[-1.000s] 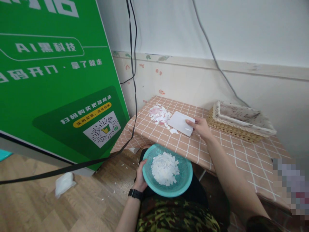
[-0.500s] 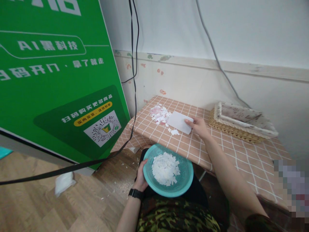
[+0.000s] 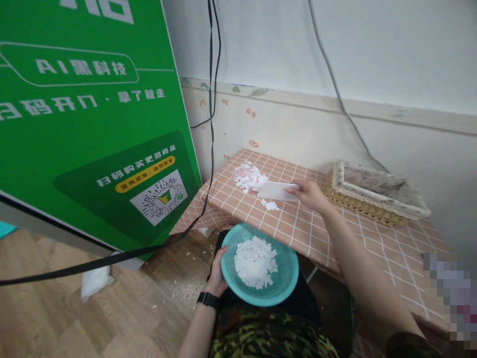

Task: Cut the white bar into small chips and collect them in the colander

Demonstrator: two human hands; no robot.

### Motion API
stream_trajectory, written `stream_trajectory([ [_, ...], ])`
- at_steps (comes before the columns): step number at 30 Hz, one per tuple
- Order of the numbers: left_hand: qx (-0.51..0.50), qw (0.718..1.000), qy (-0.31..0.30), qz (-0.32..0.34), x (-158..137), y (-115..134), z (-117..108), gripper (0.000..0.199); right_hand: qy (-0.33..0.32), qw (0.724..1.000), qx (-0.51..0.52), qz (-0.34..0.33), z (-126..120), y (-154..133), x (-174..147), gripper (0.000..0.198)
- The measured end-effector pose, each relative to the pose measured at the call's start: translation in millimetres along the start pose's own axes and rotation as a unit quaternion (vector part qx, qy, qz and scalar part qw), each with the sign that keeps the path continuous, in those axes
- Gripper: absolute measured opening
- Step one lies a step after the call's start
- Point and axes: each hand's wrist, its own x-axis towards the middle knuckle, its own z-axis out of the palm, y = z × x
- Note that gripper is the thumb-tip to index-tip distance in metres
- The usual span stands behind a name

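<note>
My left hand grips the left rim of a turquoise plastic colander, held over my lap below the table's front edge. A heap of white paper scraps lies in the colander. My right hand is closed on the right end of a flat white card, tilted above the tabletop. The card's left end reaches a pile of white and pinkish paper scraps on the table. A few loose scraps lie in front of the card.
The table wears a brown checked cloth. A lined wicker basket stands at its back right. A green cabinet rises at left, with a black strap hanging across. A white bag lies on the wooden floor.
My right hand has tilted the card so that it now shows a narrower face, close to the same spot. My left hand and the colander stay put.
</note>
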Motion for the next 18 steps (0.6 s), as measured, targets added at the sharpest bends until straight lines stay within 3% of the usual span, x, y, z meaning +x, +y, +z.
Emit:
stream_trajectory([
  [11, 0.002, 1.0, -0.006, -0.01, 4, -1, -5, 0.021, 0.011, 1.0, 0.019, -0.003, 6, 2, 5, 0.034],
  [18, -0.001, 1.0, -0.009, -0.001, 4, -1, -5, 0.019, 0.023, 0.999, 0.047, -0.005, 3, 12, -21, 0.033],
])
